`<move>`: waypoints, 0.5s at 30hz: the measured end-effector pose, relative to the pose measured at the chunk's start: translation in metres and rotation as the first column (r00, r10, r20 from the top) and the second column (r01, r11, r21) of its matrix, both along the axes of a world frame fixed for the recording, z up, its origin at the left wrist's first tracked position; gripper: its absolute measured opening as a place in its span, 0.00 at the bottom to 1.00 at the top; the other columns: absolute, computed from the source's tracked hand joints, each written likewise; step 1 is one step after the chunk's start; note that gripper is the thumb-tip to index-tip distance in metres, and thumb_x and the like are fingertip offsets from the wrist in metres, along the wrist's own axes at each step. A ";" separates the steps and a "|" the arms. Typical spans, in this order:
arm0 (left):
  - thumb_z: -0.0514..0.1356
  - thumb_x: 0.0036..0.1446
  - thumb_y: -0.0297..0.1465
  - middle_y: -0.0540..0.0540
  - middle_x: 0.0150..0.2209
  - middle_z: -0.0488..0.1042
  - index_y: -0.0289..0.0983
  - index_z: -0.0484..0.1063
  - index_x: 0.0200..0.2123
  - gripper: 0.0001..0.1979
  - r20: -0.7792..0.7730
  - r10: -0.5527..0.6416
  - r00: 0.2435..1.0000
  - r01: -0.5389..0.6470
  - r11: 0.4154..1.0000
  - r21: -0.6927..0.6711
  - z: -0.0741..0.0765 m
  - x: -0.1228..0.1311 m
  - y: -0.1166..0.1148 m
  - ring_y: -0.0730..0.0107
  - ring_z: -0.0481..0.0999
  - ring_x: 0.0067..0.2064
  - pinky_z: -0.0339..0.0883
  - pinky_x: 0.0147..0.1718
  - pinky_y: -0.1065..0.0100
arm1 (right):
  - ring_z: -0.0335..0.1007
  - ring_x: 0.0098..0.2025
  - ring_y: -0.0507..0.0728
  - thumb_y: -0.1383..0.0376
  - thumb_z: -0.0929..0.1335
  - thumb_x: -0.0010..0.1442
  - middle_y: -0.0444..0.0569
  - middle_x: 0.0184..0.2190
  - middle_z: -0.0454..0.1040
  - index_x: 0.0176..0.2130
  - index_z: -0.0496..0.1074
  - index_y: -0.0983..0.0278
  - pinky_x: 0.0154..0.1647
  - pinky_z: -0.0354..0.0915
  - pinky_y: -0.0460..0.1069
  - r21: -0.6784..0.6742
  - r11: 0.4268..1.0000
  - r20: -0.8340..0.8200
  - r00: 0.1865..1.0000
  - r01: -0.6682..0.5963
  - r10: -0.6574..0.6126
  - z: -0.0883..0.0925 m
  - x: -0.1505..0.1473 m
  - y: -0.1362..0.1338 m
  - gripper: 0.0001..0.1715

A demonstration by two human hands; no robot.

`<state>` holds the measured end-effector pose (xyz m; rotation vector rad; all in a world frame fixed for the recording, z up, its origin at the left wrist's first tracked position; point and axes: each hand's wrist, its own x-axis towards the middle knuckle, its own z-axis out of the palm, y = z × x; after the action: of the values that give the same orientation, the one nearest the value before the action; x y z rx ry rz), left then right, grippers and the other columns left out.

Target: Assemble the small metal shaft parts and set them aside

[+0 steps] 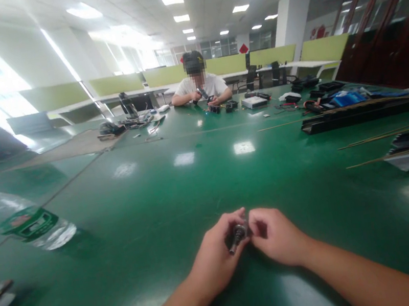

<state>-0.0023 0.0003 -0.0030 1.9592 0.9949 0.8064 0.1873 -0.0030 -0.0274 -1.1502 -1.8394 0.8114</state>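
My left hand is closed around a small metal part with a stepped shaft, low over the table in front of me. A narrow rod end of the part points down and toward me, and a wider round flange sits between thumb and fingers. Beside it, my right hand is curled shut, thumb and forefinger pressed together at the flange's right edge. Whatever those right fingertips grip is hidden; the two hands nearly touch.
A clear water bottle with a green label lies on the green table at left. Black metal channels and thin rods are at right. Across the table, a person in a white shirt handles small parts among electronics.
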 end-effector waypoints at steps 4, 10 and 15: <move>0.59 0.61 0.30 0.39 0.58 0.72 0.40 0.67 0.46 0.10 0.040 -0.017 0.999 0.019 0.998 -0.064 -0.002 0.001 0.000 0.62 0.70 0.61 0.67 0.58 0.58 | 0.60 0.25 0.51 0.78 0.66 0.46 0.40 0.21 0.65 0.22 0.60 0.62 0.27 0.54 0.45 0.004 1.000 0.006 1.000 -0.002 0.002 0.001 0.001 0.000 0.13; 0.62 0.58 0.29 0.43 0.55 0.75 0.42 0.63 0.51 0.18 0.097 0.031 0.995 -0.017 0.989 -0.147 0.000 0.002 -0.001 0.64 0.75 0.56 0.67 0.58 0.61 | 0.60 0.25 0.51 0.77 0.66 0.46 0.39 0.21 0.65 0.22 0.60 0.62 0.27 0.53 0.45 0.005 1.000 -0.003 1.000 0.005 -0.005 -0.001 0.001 0.001 0.13; 0.64 0.56 0.30 0.48 0.47 0.78 0.42 0.70 0.50 0.17 0.031 0.076 0.997 -0.072 0.992 -0.108 0.007 0.004 -0.002 0.65 0.78 0.48 0.69 0.51 0.65 | 0.60 0.25 0.51 0.76 0.67 0.47 0.40 0.21 0.65 0.22 0.60 0.62 0.27 0.53 0.45 -0.010 1.000 -0.036 0.999 -0.004 0.004 -0.001 0.000 0.000 0.13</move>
<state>0.0018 -0.0013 0.0038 1.8209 1.0728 0.8092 0.1876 -0.0032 -0.0284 -1.1318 -1.8107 0.8390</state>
